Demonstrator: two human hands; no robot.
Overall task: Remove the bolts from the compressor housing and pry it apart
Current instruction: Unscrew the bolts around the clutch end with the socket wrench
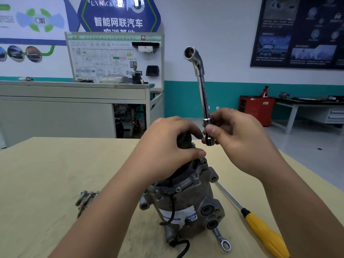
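The grey metal compressor (186, 200) stands upright on the wooden table (46, 174), with a black cable hanging down its front. My left hand (167, 146) grips its dark top end, fingers curled round it. My right hand (240, 138) pinches the lower end of a chrome L-shaped socket wrench (202, 90), which points up just right of the compressor's top, its bent socket end high in the air. Several removed bolts (85, 200) lie on the table to the left of the compressor.
A yellow-handled screwdriver (260, 228) lies on the table to the right of the compressor. A ring spanner (223, 243) lies near its base at the front. A grey workbench (74, 101) stands behind the table, a red tool cabinet (256, 108) farther right.
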